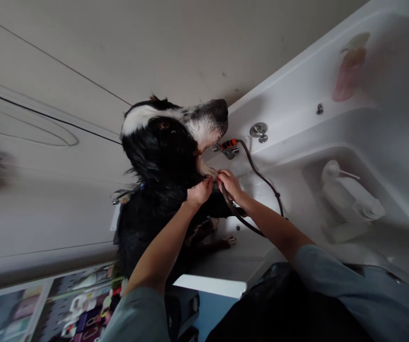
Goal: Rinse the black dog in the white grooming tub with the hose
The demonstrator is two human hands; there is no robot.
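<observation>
Dog (162, 180), wet, black and white, sits in the middle of the frame inside a white tub (297, 95). Its body runs upright, bottom to top, and its muzzle points right toward the tub wall. Left hand (200, 192) is closed in the fur at the throat, apparently steadying the head. Right hand (228, 183), just beside it, pinches a dark leash (261, 178) at the neck, fingers closed. That leash loops right and up to a metal clip (228, 148) on the wall, seemingly tethering the animal. White bottles (350, 197) lie at right; a pink bottle (348, 71) blurs at upper right.
</observation>
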